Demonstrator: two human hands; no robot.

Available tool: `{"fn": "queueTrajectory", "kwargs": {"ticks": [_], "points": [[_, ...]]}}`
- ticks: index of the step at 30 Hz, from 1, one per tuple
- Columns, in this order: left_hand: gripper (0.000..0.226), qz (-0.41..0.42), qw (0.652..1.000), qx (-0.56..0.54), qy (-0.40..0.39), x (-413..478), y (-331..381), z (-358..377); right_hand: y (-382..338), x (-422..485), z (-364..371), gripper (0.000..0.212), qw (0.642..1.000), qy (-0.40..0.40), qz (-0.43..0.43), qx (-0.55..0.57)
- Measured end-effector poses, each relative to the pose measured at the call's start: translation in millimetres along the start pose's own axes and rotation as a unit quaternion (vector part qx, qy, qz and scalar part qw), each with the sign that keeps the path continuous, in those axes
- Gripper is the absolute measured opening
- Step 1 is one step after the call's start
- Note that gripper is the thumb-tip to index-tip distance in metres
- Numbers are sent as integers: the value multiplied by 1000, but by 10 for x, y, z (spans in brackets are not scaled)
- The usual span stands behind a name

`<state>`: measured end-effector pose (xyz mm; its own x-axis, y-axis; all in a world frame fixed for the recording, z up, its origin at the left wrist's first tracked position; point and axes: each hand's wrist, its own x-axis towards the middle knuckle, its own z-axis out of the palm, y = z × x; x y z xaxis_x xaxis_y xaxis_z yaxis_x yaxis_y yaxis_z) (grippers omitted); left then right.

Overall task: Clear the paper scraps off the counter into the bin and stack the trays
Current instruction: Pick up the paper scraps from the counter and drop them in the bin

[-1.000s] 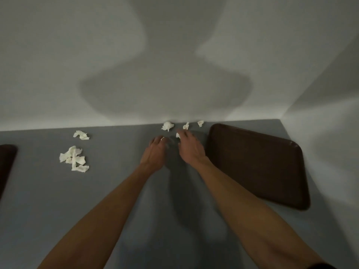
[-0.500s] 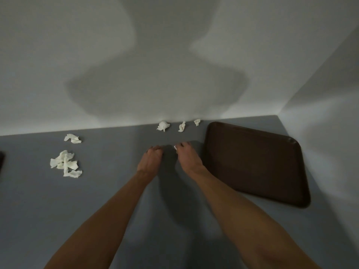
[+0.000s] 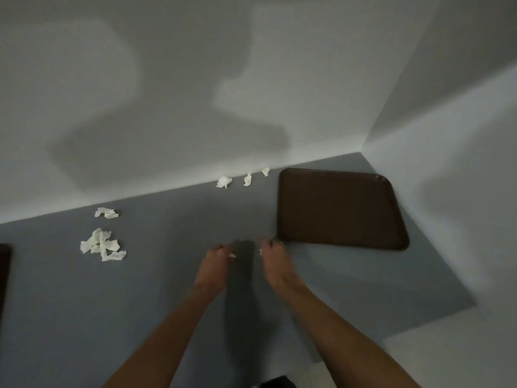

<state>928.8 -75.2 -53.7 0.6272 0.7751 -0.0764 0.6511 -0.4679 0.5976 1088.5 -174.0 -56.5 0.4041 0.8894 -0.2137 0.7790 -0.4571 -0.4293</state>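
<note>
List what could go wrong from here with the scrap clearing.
1. Each hand, left and right, seems to pinch only a small scrap; bits could drop on the way to the bin, which is not clearly in view.
2. Three scraps sit against the wall, easily overlooked.
3. The pile is loose and could scatter if swept carelessly.

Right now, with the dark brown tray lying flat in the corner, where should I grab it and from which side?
Take the dark brown rectangular tray by its raised rim at the near left corner, coming in from the open grey counter. It lies flat, its right side toward the wall, and the right hand is already beside that corner.
</note>
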Motion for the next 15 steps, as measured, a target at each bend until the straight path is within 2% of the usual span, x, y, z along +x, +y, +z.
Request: {"fn": "queueTrajectory", "kwargs": {"ticks": [5, 10, 15], "points": [[27, 40, 998, -55, 19, -574, 324, -42, 67, -869, 10, 26, 992, 66, 67, 86], [18, 70, 994, -79, 2, -1047, 661, 154, 283, -1810, -7, 11, 964, 166, 98, 183], [13, 104, 989, -97, -34, -1408, 1147, 518, 688, -2701, -50, 15, 933, 241, 160, 216]]}}
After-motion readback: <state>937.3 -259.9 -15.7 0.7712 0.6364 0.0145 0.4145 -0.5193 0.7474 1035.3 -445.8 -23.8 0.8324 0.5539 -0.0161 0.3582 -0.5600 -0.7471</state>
